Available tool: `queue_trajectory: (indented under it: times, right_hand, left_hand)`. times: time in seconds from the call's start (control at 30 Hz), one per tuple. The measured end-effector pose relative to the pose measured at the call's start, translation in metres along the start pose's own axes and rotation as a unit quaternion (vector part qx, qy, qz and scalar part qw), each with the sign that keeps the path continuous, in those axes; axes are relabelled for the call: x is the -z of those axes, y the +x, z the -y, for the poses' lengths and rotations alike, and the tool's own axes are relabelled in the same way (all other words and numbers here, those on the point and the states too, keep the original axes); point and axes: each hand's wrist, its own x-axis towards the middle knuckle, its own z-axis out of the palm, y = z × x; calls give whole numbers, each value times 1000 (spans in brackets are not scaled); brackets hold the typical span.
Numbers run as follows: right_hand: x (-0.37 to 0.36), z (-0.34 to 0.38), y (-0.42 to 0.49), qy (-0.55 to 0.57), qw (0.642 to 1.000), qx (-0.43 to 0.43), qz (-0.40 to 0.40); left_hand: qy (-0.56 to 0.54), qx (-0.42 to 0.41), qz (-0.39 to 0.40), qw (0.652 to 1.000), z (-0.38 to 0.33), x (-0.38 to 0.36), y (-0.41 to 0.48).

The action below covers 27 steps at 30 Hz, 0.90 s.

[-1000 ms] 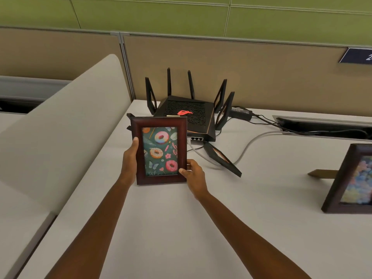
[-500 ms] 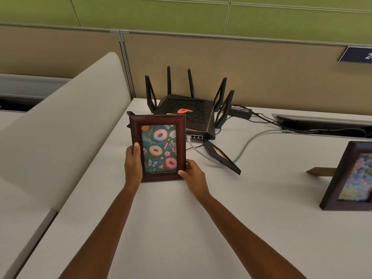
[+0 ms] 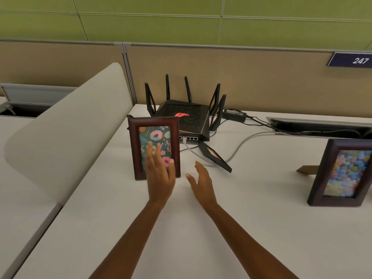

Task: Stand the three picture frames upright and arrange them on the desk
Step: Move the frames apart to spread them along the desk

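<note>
Head-camera view looks down on a white worktop [image 3: 251,228] where a dark wooden picture frame [image 3: 133,150] with a doughnut print stands upright near the left side, its lower edge on the surface and its front facing the camera. Both hands are spread and hold nothing. The left hand [image 3: 160,178] hovers in front of the frame's lower half with fingers [image 3: 149,150] extended, overlapping the print from this angle; whether it touches the glass cannot be told. The right hand [image 3: 201,178] is just to the right of the frame, palm turned inward, apart from it. Behind the frame sits a black router [image 3: 187,117] with several antennas upright and a red logo lit on top; one antenna [image 3: 214,157] lies flat on the worktop near the right hand. A grey cable [image 3: 241,141] runs from the router towards a slot [image 3: 322,127] in the worktop at the back. At the right edge a second picture frame [image 3: 326,178] with a pastel print stands upright, partly cut off. A white curved divider [image 3: 66,133] borders the worktop on the left, and a beige partition [image 3: 261,77] with a sign [image 3: 350,60] reading 247 rises behind.
</note>
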Motion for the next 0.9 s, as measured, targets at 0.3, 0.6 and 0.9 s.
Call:
queue_trajectory:
  times: [0.3,0.6,0.9]
  right_hand:
    - [104,-5,-18,-69,985,125,-93]
    - [239,-32,-42,-92,944,194,-250]
    - [344,-87,-55,-34,922,194,-333]
  left_hand:
    - [-14,-15,66,998,-80,-58,-32]
    - [-83,-11,148,985,-168,-113,-70]
    - [-155,34,223,962,-232,-174,-100]
